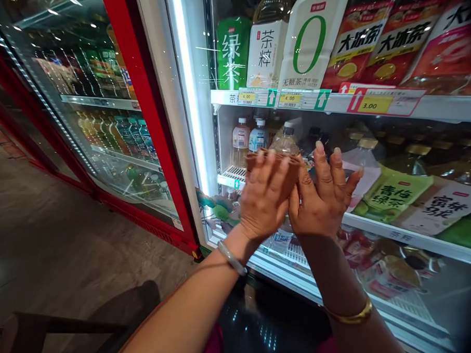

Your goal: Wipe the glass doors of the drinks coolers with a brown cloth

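My left hand, slightly blurred, has its fingers over a brown, folded piece that looks like a cloth. Most of that piece is hidden behind the fingers. Close beside it, my right hand is raised with fingers spread, its thumb side near or touching the left hand and the brown cloth. Both hands are in front of the middle shelf of a drinks fridge. A clear bottle with a white cap stands just behind them, with two small bottles, one pink-labelled and one blue-labelled, to its left.
Large tea bottles, including a green one and a white one, line the upper shelf above price tags. Green-labelled bottles stand at right. A red-framed glass door is at left. Below lies a lower shelf.
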Motion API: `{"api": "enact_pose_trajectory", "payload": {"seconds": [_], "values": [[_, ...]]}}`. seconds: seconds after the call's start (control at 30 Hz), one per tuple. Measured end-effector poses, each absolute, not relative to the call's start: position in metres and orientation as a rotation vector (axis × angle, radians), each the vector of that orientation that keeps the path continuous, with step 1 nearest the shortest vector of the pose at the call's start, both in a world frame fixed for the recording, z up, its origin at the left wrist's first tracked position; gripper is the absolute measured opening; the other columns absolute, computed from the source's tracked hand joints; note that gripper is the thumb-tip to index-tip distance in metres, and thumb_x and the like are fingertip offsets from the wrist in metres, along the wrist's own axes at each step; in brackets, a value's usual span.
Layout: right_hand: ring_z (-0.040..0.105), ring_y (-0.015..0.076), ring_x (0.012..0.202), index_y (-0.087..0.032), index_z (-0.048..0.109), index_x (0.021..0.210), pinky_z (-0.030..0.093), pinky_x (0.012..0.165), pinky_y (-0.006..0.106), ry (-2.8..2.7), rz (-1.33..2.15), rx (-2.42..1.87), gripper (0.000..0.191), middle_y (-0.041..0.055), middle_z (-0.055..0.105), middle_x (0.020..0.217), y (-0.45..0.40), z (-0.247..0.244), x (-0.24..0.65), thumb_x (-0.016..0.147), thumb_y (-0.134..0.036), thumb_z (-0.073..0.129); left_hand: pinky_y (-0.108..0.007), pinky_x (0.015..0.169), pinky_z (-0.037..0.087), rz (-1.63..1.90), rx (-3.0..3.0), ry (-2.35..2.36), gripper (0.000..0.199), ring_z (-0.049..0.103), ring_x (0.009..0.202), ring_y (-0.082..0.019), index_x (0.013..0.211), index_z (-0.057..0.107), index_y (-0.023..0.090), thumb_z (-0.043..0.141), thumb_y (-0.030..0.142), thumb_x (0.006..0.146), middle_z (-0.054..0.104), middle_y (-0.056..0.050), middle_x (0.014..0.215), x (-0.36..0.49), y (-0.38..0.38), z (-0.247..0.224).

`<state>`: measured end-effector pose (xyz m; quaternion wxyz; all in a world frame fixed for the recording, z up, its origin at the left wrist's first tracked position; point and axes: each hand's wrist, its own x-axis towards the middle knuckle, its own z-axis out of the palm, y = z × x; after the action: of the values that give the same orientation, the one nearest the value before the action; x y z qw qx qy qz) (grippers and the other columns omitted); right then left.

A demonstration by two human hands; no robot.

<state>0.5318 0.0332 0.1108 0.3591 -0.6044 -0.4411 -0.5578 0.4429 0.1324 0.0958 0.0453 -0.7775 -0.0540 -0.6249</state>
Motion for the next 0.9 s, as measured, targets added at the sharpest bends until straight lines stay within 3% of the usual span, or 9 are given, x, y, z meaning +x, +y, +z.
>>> {"api": "enact_pose_trajectory", "payload": {"seconds": [0.1,0.23,0.4,0.53,0.63,0.73,0.9], "values": [[0.029,0.0213,0.157,-0.029,0.054,0.148,0.014,0.133,0.051,-1.146,-1.468,-1.531,0.047,0.0008,0.051,0.156,0.025,0.113,0.539,0.101,-0.024,0.051,-0.051,0.13,0.027,-1.92,-2.349,-0.16,0.07,0.018,0.161,-0.028,0.166,0.014,0.021,0.042,0.03,0.103,0.023,-0.011,0.172,0.451,0.121,0.09],[0.025,0.0247,0.158,-0.037,0.055,0.145,-0.004,0.132,0.058,-1.125,-1.518,-1.583,0.045,-0.0064,0.05,0.155,0.006,0.121,0.551,0.101,-0.029,0.056,-0.053,0.13,0.025,-1.847,-2.346,-0.09,0.07,0.019,0.161,-0.029,0.164,0.023,0.022,0.05,0.033,0.1,0.028,-0.011,0.171,0.446,0.13,0.109],[0.016,0.0196,0.16,-0.032,0.055,0.146,-0.014,0.131,0.054,-1.14,-1.607,-1.545,0.044,-0.0034,0.051,0.154,-0.012,0.126,0.567,0.103,-0.028,0.053,-0.053,0.131,0.023,-1.923,-2.398,-0.148,0.072,0.016,0.161,-0.029,0.164,0.025,0.019,0.052,0.028,0.097,0.026,-0.012,0.171,0.46,0.104,0.105],[0.019,0.0183,0.159,-0.029,0.056,0.145,-0.012,0.132,0.055,-1.131,-1.591,-1.519,0.041,-0.0021,0.055,0.151,-0.02,0.125,0.575,0.105,-0.031,0.049,-0.05,0.13,0.026,-1.887,-2.374,0.065,0.072,0.023,0.16,-0.027,0.165,0.023,0.017,0.05,0.03,0.099,0.031,-0.012,0.169,0.477,0.081,0.09],[0.021,0.0205,0.159,-0.033,0.051,0.149,-0.013,0.131,0.057,-1.13,-1.583,-1.581,0.046,-0.0044,0.055,0.151,-0.028,0.125,0.576,0.103,-0.028,0.052,-0.051,0.131,0.023,-1.825,-2.381,0.069,0.067,0.022,0.16,-0.026,0.163,0.028,0.022,0.047,0.033,0.1,0.033,-0.01,0.169,0.474,0.089,0.106],[0.024,0.023,0.158,-0.038,0.045,0.153,-0.012,0.131,0.057,-1.122,-1.557,-1.674,0.051,-0.0061,0.053,0.153,-0.036,0.123,0.578,0.103,-0.028,0.052,-0.051,0.131,0.021,-2.02,-2.339,-0.099,0.068,0.019,0.161,-0.028,0.163,0.028,0.019,0.048,0.033,0.1,0.031,-0.012,0.169,0.471,0.097,0.128],[0.026,0.02,0.158,-0.033,0.02,0.164,0.01,0.134,0.052,-1.062,-1.501,-1.692,0.063,-0.0004,0.039,0.165,-0.046,0.118,0.589,0.105,-0.028,0.041,-0.049,0.131,0.023,-1.964,-2.388,0.09,0.068,0.019,0.161,-0.028,0.163,0.028,0.017,0.048,0.03,0.099,0.031,-0.012,0.169,0.488,0.072,0.123]]}}
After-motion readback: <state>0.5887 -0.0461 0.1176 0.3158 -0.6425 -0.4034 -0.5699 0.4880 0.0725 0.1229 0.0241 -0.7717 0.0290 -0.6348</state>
